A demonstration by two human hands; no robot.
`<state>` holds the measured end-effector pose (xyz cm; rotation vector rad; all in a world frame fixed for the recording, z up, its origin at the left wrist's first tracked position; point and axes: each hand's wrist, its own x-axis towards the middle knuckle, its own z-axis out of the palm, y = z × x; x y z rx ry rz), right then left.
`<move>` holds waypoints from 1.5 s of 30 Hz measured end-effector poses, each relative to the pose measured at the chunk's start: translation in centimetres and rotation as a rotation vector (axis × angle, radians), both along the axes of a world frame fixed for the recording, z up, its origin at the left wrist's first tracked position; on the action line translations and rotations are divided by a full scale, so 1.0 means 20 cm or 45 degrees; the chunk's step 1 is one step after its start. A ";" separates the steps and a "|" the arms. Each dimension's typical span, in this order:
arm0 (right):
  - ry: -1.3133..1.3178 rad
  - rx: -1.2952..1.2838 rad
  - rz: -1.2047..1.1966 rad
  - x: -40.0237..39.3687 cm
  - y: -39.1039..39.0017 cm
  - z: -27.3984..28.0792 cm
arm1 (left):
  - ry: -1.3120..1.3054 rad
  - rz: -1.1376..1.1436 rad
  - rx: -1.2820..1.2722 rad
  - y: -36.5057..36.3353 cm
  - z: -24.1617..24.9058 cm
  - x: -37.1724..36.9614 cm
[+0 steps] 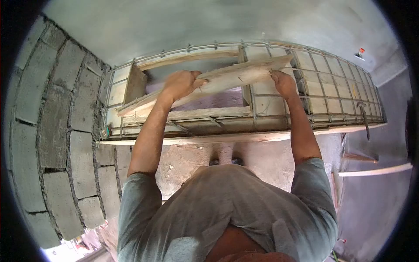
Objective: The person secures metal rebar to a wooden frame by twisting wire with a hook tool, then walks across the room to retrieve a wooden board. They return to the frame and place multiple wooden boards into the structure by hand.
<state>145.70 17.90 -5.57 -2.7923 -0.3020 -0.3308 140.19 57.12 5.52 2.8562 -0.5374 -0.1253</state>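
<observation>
A rough wooden board (235, 77) slants over a rectangular opening in the wooden formwork, its right end higher in the picture than its left. Toward the board's left half, my left hand (181, 84) is closed around its upper edge. My right hand (283, 83) grips the board near its right end, thumb and fingers on the edge. Beneath, the opening is framed by wooden planks (209, 114). A grid of steel rebar (321, 83) lies over the formwork panels on the right.
A concrete block wall (56, 126) rises on the left and a plastered wall (218, 22) at the back. A hammer (365, 120) hangs on the rebar at the right. A tape measure (105, 132) sits at the left corner. A wood strip (375, 170) lies lower right.
</observation>
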 end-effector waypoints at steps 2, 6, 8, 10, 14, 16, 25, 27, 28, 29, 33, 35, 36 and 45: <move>-0.171 0.107 -0.077 0.02 0.02 -0.22 | -0.073 -0.053 -0.028 0.02 -0.10 0.03; -0.230 -0.004 0.223 0.00 -0.11 -0.14 | -0.093 -0.008 0.028 0.03 -0.06 -0.07; -0.230 0.020 0.210 0.00 -0.05 -0.08 | -0.109 -0.021 -0.100 0.03 -0.05 -0.07; -0.250 0.023 0.169 0.02 -0.05 -0.10 | -0.088 -0.032 -0.092 0.05 -0.04 -0.03; 0.042 0.277 0.060 0.07 -0.03 -0.08 | -0.025 -0.072 -0.126 0.07 -0.03 -0.02; 0.162 -0.063 0.016 0.04 -0.02 0.10 | -0.005 -0.051 -0.073 0.07 -0.05 0.00; -0.136 0.285 0.016 0.06 -0.05 -0.24 | 0.090 -0.024 -0.118 0.04 0.02 0.08; -0.029 0.268 0.050 0.10 -0.09 -0.09 | 0.037 -0.012 -0.098 0.03 0.02 0.05; -0.077 0.135 0.214 0.15 -0.14 -0.02 | -0.005 0.016 -0.081 0.03 0.01 0.04; -0.122 0.000 0.376 0.17 -0.16 0.01 | -0.006 0.013 -0.077 0.05 0.00 0.05; -0.080 0.765 0.027 0.03 0.01 -0.35 | 0.003 -0.013 -0.140 0.05 -0.01 0.09; -0.004 0.613 -0.034 0.06 0.00 -0.20 | 0.000 -0.016 -0.086 0.05 -0.01 0.07; 0.006 0.378 0.150 0.11 -0.10 -0.17 | 0.012 0.015 -0.122 0.04 -0.01 0.05; 0.033 0.064 0.211 0.09 -0.03 -0.05 | -0.073 0.006 -0.144 0.03 -0.04 0.05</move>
